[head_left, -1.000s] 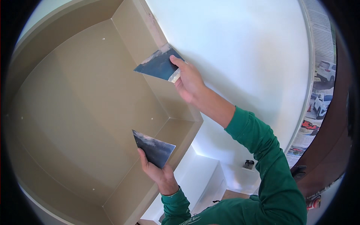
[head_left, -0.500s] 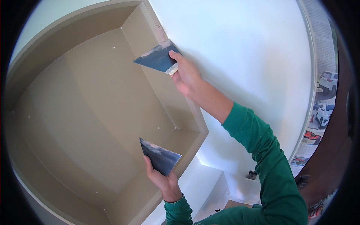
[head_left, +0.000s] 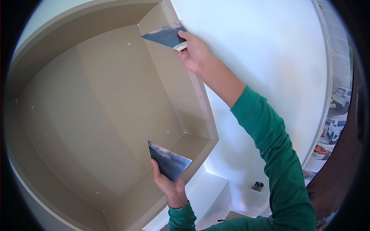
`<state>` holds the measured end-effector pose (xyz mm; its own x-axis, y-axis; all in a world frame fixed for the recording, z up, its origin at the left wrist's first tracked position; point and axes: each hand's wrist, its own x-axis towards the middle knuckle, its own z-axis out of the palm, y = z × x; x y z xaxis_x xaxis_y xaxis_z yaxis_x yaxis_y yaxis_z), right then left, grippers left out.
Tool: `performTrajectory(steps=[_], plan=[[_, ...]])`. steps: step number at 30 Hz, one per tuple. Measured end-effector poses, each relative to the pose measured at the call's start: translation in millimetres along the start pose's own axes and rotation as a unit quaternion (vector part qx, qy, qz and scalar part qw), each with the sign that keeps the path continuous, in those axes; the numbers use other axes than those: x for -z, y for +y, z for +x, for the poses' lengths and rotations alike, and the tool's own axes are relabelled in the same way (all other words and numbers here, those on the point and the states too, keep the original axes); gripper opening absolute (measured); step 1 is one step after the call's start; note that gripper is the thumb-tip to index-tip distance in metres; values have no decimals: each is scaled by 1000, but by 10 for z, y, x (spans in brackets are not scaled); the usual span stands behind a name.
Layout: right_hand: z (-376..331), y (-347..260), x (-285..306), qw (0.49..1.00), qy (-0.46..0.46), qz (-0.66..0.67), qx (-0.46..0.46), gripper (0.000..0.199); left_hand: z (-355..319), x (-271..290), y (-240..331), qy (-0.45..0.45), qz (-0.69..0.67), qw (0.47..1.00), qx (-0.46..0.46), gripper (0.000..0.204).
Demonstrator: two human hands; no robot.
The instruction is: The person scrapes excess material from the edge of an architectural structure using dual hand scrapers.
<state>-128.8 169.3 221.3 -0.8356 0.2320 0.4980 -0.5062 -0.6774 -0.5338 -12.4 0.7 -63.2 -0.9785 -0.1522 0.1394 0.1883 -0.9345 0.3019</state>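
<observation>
My right hand (head_left: 195,54) is raised high and closed around a wide putty knife (head_left: 163,36) with a dark blade. Pale filler is smeared along that blade, which rests at the right front edge of a brown wall niche (head_left: 111,115). Lower down, my left hand (head_left: 170,186) grips a second wide putty knife (head_left: 169,161). Its shiny dark blade points up, in front of the niche's lower right corner. My palms and fingers hide both handles.
Smooth white wall (head_left: 269,54) lies right of the niche. An open electrical box (head_left: 257,187) is set low in it. Newspaper sheets (head_left: 336,96) line the far right, beside a dark brown panel (head_left: 343,154). A white ledge (head_left: 210,184) runs below the niche.
My right hand and its putty knife have moved up along the niche's edge. The left hand has shifted slightly to the right in view, still gripping its knife.
</observation>
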Motion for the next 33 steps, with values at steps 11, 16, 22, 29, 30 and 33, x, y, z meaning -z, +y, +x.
performTrajectory(steps=[11,16,22,29,30,33], plan=[[-1279,-431,206,768,-218,-537,271,24,-67,-352,204,-61,-30,990,121,29],[-2049,-388,599,450,-394,-644,477,33,-44,-170,150,-129,-92,942,295,36],[-2095,-546,672,370,-455,-666,462,37,-435,-784,300,-103,-31,970,220,32],[-1975,-910,582,207,-451,-740,454,39,-390,-610,293,-107,-7,974,197,27],[-1965,-996,556,186,-439,-752,456,39,-375,-564,307,-130,-12,972,197,28],[-1981,-1230,452,301,-389,-780,387,35,-350,-639,387,-152,-27,986,57,35]])
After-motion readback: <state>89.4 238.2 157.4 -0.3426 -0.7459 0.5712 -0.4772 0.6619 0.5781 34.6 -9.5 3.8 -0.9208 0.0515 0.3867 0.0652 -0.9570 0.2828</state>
